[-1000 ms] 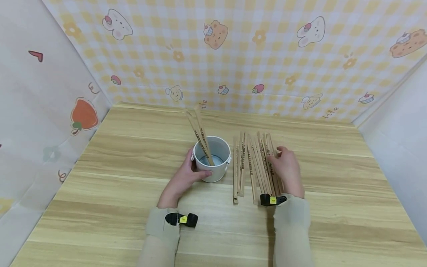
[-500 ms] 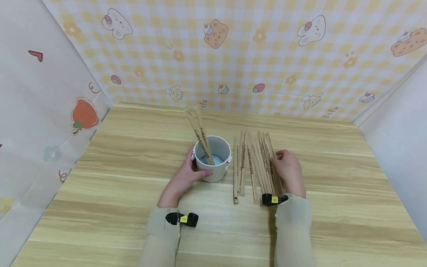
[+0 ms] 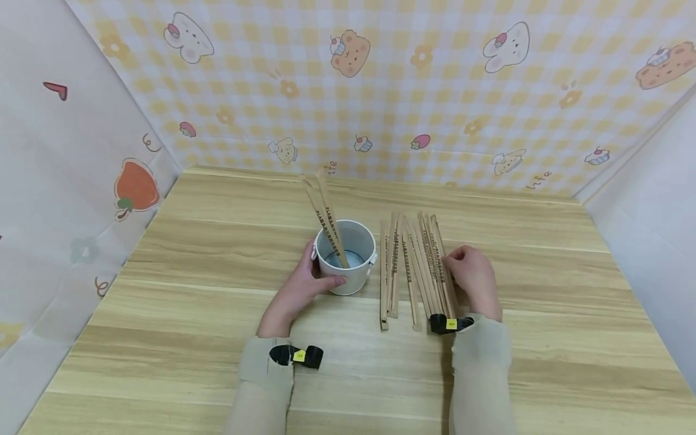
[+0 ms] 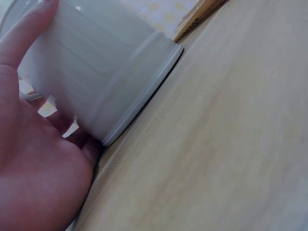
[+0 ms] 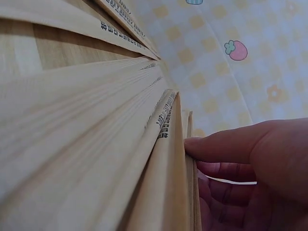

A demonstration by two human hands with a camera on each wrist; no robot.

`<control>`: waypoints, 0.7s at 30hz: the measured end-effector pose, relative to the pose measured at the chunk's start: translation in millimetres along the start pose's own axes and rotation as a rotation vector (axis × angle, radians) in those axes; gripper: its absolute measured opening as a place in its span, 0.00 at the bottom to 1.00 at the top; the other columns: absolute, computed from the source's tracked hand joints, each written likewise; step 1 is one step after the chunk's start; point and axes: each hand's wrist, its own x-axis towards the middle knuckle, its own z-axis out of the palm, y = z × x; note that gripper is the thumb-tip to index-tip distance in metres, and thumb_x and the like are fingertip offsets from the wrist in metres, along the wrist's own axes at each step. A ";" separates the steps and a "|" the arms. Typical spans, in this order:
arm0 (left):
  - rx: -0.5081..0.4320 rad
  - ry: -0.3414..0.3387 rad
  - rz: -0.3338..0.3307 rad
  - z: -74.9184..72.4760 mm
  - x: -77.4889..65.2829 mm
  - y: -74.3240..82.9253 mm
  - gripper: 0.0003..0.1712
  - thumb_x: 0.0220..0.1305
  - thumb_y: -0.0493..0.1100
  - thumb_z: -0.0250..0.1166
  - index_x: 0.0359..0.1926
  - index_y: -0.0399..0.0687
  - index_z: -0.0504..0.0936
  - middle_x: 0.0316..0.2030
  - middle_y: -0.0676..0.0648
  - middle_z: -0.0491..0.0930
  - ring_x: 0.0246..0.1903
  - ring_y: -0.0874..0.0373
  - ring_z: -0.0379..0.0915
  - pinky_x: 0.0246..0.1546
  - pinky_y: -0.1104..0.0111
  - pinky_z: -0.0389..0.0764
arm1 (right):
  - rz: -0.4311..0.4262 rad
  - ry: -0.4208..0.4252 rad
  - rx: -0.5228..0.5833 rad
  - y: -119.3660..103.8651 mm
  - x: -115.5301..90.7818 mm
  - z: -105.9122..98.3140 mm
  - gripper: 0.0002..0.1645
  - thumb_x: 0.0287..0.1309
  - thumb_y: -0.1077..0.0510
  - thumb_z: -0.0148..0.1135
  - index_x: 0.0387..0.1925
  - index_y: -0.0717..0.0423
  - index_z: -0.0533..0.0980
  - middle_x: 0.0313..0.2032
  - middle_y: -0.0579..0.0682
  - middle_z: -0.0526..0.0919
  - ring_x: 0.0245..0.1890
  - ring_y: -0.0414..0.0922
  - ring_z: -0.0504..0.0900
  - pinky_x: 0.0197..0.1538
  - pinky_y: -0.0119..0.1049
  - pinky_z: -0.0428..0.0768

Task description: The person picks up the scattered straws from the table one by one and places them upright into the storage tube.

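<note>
My left hand (image 3: 296, 290) grips a white bucket (image 3: 356, 279), thumb across its front and fingers round its left side. The bucket stands upright on the table, and its base shows against the wood in the left wrist view. Two slim brown paper-wrapped sticks (image 3: 333, 238) with dark print lean inside it, tops tilted left. To its right lies a loose row of several similar wrapped sticks (image 3: 410, 266). At the row's right edge, my right hand (image 3: 474, 275) has its fingers curled, and its thumb (image 5: 207, 148) pinches the outermost stick (image 5: 194, 192) against them; the fingertips are partly hidden.
The wood-grain table (image 3: 217, 254) meets a yellow checked backdrop (image 3: 391, 90) at the back. White walls stand at left (image 3: 65, 181) and right. Each wrist wears a small black camera (image 3: 312, 357).
My right hand has moved slightly right and toward me along the row's edge, its fingers drawing in more. The left hand and bucket stay in place.
</note>
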 end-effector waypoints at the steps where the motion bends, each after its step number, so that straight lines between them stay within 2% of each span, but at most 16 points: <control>1: 0.001 0.000 0.000 0.1 -0.1 0.1 0.55 0.43 0.41 0.72 0.66 0.68 0.47 0.62 0.51 0.53 0.63 0.50 0.47 0.61 0.56 0.50 | -0.002 0.005 -0.003 0.2 0.0 -0.2 0.14 0.60 0.51 0.50 0.36 0.59 0.73 0.32 0.54 0.76 0.30 0.48 0.72 0.29 0.35 0.70; 7: 0.002 -0.002 -0.003 0.3 -0.7 1.0 0.55 0.43 0.42 0.72 0.66 0.67 0.46 0.62 0.50 0.53 0.63 0.49 0.48 0.61 0.56 0.50 | -0.007 0.027 -0.017 0.4 0.5 -1.5 0.15 0.60 0.52 0.49 0.36 0.61 0.73 0.32 0.55 0.76 0.30 0.48 0.71 0.28 0.35 0.69; 12: 0.010 0.002 -0.008 0.6 -0.9 1.5 0.55 0.43 0.42 0.72 0.66 0.67 0.46 0.62 0.50 0.53 0.63 0.49 0.48 0.61 0.56 0.50 | 0.001 0.000 -0.012 0.2 0.7 -1.7 0.15 0.59 0.52 0.50 0.36 0.60 0.74 0.31 0.54 0.76 0.29 0.48 0.72 0.28 0.34 0.70; 19: 0.001 -0.005 -0.034 6.3 -7.7 27.5 0.55 0.45 0.36 0.70 0.67 0.56 0.44 0.63 0.44 0.51 0.63 0.44 0.45 0.62 0.56 0.49 | -0.016 0.008 -0.026 1.3 1.2 -1.2 0.14 0.58 0.53 0.51 0.34 0.61 0.75 0.30 0.54 0.76 0.27 0.47 0.72 0.26 0.34 0.70; 21: -0.006 -0.008 -0.030 6.7 -7.8 27.5 0.55 0.45 0.36 0.70 0.67 0.56 0.44 0.63 0.44 0.51 0.63 0.44 0.45 0.62 0.56 0.49 | -0.018 0.020 -0.031 1.6 1.2 -1.0 0.14 0.58 0.53 0.51 0.34 0.60 0.75 0.29 0.54 0.77 0.27 0.47 0.72 0.26 0.34 0.70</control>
